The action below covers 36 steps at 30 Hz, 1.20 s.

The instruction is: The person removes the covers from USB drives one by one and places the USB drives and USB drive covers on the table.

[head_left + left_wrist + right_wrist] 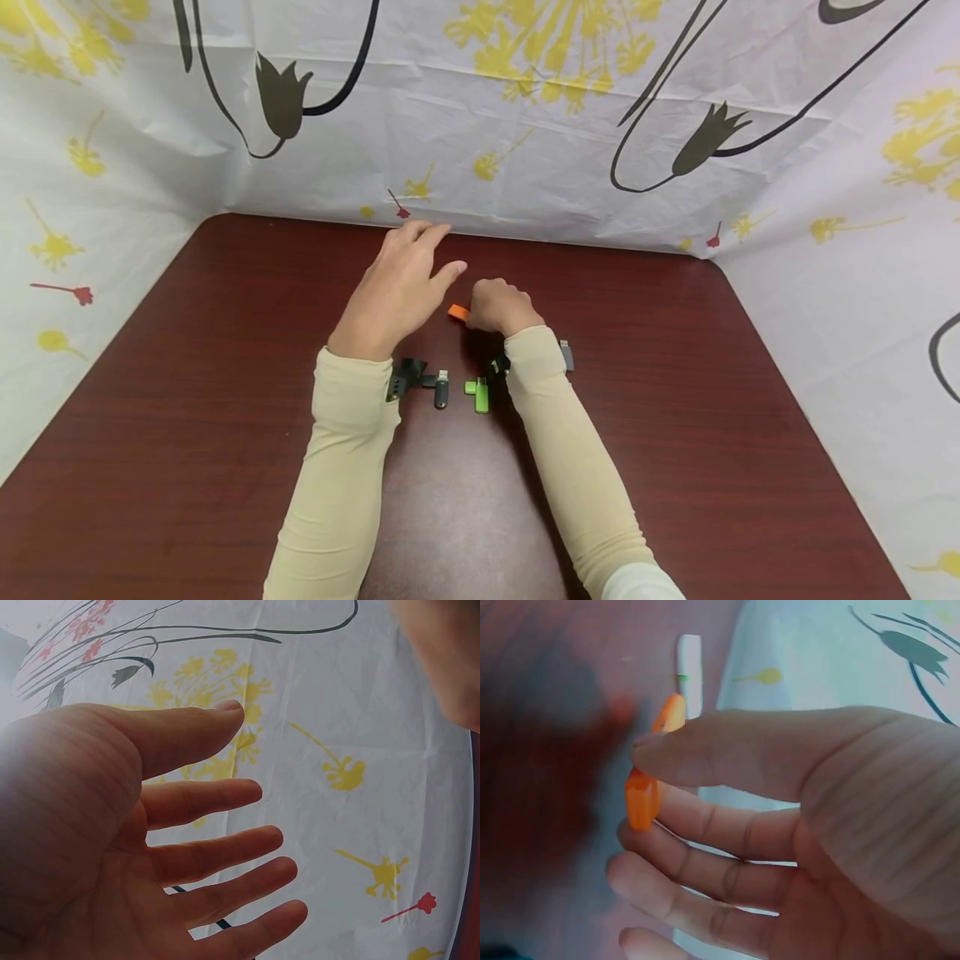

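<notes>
My right hand [501, 307] pinches a small orange USB stick [642, 799] between thumb and fingertips, low over the table. One orange end pokes out to the left of that hand in the head view; the fingers cover part of the stick. My left hand [393, 292] hovers to the left, palm turned inward, thumb and fingers spread and holding nothing. Nearer to me lie a black USB stick [442, 392] and a green USB stick [482, 397] with its metal plug showing. Just right of my right wrist, a grey USB stick [567, 357] is partly hidden.
The dark red-brown table [675, 450] is bordered by a white patterned cloth [420, 108] at the back and sides. Black wrist gear [407, 377] sits at my left cuff. In the right wrist view, a white strip with a green mark [691, 664] lies beyond the orange stick.
</notes>
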{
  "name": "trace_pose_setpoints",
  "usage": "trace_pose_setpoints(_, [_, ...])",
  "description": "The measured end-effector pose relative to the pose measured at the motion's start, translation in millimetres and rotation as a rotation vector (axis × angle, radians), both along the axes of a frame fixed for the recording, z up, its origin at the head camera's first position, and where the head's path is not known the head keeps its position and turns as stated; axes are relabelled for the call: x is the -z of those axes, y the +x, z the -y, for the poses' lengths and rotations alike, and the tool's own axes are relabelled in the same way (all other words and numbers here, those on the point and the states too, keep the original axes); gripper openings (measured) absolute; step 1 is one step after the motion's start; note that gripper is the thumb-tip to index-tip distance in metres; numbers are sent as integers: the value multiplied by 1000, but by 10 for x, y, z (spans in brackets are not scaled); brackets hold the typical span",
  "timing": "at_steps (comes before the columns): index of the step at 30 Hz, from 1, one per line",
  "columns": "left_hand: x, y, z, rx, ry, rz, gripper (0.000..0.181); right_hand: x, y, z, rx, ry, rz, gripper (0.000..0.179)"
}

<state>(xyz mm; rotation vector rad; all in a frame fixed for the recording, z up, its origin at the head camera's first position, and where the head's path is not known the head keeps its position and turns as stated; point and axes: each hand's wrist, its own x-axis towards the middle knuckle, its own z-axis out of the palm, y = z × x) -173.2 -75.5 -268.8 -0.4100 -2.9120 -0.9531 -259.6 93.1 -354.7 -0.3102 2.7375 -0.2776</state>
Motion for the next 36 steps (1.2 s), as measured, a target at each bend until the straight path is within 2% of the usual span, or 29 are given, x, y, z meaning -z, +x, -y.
trace_pose_setpoints(6, [8,-5,-16,4,-4,4,61,-235,79,-109,-66,-157,-30,10])
trace_pose_setpoints(11, [18,-17,-32,2,-15,16,61,-498,228,-159,-101,-244,-158,18])
trace_pose_setpoints(18, [43,-28,-65,14,-40,-2,58,-745,428,-246,-136,-275,-315,20])
trace_pose_setpoints(26, [78,-39,-120,40,-48,-64,39,-832,509,-349,-169,-404,-400,19])
trace_pose_setpoints(36, [99,-73,-160,80,0,-168,25,-826,593,-459,-239,-430,-474,23])
